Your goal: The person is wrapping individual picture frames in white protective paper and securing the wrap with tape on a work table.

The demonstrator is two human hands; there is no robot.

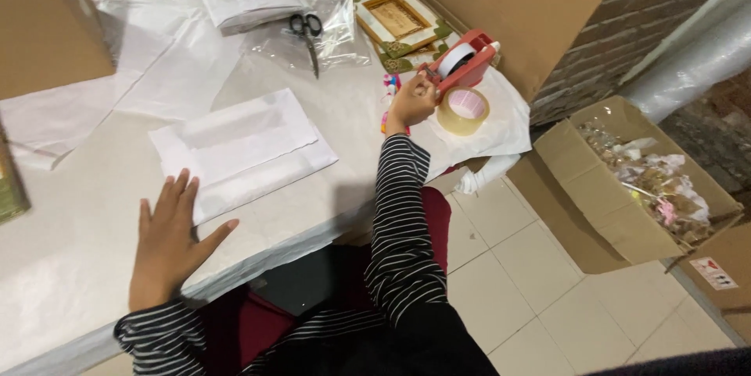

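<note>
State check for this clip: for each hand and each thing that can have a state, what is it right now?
left hand: flat, fingers spread, on white wrapped packet.
right hand: at red tape dispenser, pinching.
scissors: closed, lying flat.
loose tape roll: lying flat.
cardboard box on floor: open, filled.

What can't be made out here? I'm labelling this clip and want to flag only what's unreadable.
All in the head view:
- Right hand fingertips: hidden against the red tape dispenser, so any grip on the tape can't be told.
- White wrapped parcel: the paper hides its contents.
- Open cardboard box on the floor: the small items inside are too small to tell apart.
- Left hand: flat beside the parcel; whether it touches it is unclear.
</note>
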